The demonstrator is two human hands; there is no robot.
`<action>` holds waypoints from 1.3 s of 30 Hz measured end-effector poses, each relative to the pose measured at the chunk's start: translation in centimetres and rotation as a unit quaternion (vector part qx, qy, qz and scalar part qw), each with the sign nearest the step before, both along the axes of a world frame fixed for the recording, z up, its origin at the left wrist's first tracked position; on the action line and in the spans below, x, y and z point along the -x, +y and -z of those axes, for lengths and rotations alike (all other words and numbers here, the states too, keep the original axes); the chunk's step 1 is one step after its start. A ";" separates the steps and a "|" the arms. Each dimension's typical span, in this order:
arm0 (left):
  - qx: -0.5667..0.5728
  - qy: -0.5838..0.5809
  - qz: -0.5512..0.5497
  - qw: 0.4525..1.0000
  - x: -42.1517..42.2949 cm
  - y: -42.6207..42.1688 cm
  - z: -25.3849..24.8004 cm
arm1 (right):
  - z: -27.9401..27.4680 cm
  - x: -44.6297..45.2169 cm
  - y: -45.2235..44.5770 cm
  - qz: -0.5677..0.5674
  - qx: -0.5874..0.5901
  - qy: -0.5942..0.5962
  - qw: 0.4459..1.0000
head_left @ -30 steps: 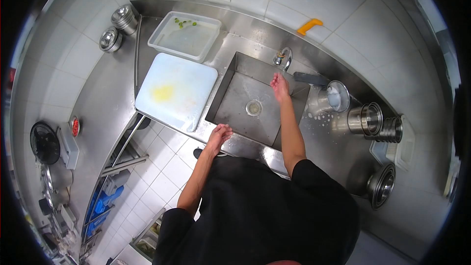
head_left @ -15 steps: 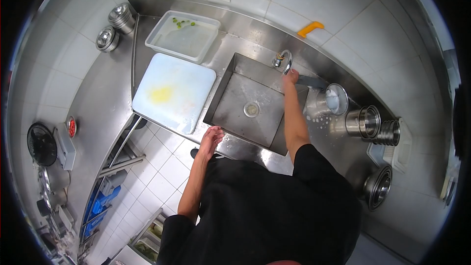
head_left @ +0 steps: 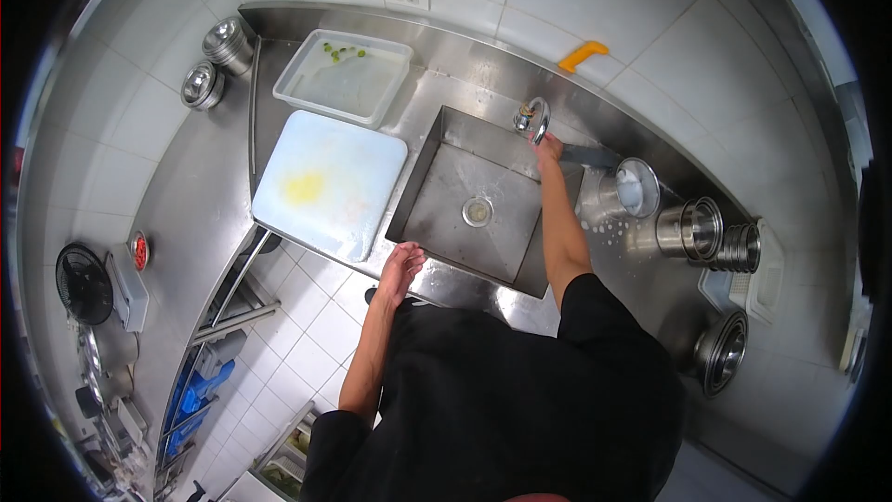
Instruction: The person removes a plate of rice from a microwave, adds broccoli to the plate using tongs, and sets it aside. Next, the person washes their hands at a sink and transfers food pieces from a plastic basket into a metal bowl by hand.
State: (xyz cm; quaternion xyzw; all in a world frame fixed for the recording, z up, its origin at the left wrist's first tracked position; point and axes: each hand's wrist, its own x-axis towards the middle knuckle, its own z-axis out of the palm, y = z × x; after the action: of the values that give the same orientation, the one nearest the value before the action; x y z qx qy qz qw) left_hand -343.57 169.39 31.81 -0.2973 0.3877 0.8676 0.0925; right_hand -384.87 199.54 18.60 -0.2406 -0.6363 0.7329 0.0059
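Presently, the person's right grip is at the end of the tap, which stands behind the far edge of the sink; one cannot tell if it is closed on it. The left grip, half open and holding nothing, is beside the sink's near left corner.

From my end, the sink sits in the counter, with the faucet behind it, near the rear edge. Left of the sink, the board reaches the front edge; the tub is just behind it. I see pots to the right.
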 end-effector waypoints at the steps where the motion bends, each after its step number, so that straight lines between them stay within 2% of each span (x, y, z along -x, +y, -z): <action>1: -0.001 0.000 0.000 1.000 0.0 -0.1 0.1 | -0.2 -0.1 0.0 -0.017 -0.019 -0.003 1.000; 3: -0.004 -0.001 0.000 1.000 -0.1 -0.2 0.2 | -1.3 -0.4 0.3 -0.051 -0.057 -0.008 0.997; 4: -0.004 -0.003 -0.001 1.000 -0.1 -0.3 0.2 | -2.6 -1.1 0.1 -0.023 -0.229 0.061 0.971; 5: -0.003 -0.005 -0.002 1.000 -0.1 -0.3 0.1 | -3.8 -1.7 -0.4 0.006 -0.392 0.129 0.911; 6: -0.002 -0.008 -0.003 1.000 -0.1 -0.3 0.0 | -5.4 -2.1 -0.9 0.035 -0.542 0.192 0.818; 9: -0.001 -0.004 0.001 1.000 -0.4 -0.4 0.0 | -9.8 -1.8 -1.9 -0.051 -0.402 0.044 0.913; 12: 0.007 -0.008 0.002 1.000 -0.7 -0.5 0.1 | 2.5 7.7 1.6 -0.126 -0.308 0.006 0.943; 14: 0.010 -0.007 -0.004 1.000 -0.9 -0.7 0.1 | 0.3 7.5 1.3 -0.083 -0.103 -0.031 0.991; 15: 0.012 -0.007 -0.007 1.000 -1.0 -0.8 0.1 | -0.3 7.8 1.2 -0.061 0.002 -0.050 0.997; 19: 0.000 -0.022 -0.016 1.000 -1.2 -0.7 1.0 | -1.6 9.6 2.2 -0.136 -0.054 -0.136 0.980; 22: -0.008 -0.022 0.001 1.000 -0.6 -0.3 1.8 | -1.6 10.0 2.8 -0.166 0.012 -0.151 0.974; 25: 0.007 -0.019 0.010 1.000 0.4 0.5 1.3 | -2.7 9.4 1.7 -0.129 0.007 -0.109 0.986; 28: 0.009 -0.015 0.001 1.000 1.0 0.8 0.0 | -3.1 8.3 2.2 -0.192 -0.068 -0.093 0.974; 31: 0.012 -0.011 -0.010 1.000 1.0 0.5 -0.2 | -2.3 7.7 2.4 -0.158 0.167 -0.020 0.973; 32: 0.014 -0.009 -0.012 1.000 0.9 0.4 -0.1 | -2.2 7.8 3.0 -0.162 0.197 -0.051 0.966; 34: 0.011 -0.009 -0.015 1.000 0.4 -0.1 0.6 | -6.1 5.8 4.2 -0.168 0.255 -0.115 0.945; 37: 0.009 -0.004 -0.017 1.000 -0.1 -0.8 1.2 | -8.5 2.2 4.7 -0.211 0.093 -0.139 0.963; 39: 0.006 -0.008 -0.027 1.000 -0.2 -1.1 1.5 | -8.2 -0.1 5.1 -0.188 0.183 -0.175 0.949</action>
State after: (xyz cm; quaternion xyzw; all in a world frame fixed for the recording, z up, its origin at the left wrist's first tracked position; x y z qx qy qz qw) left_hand -343.32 168.27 30.34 -0.3157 0.3838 0.8650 0.0700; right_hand -384.73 204.63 26.85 -0.2381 -0.5157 0.7711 -0.2876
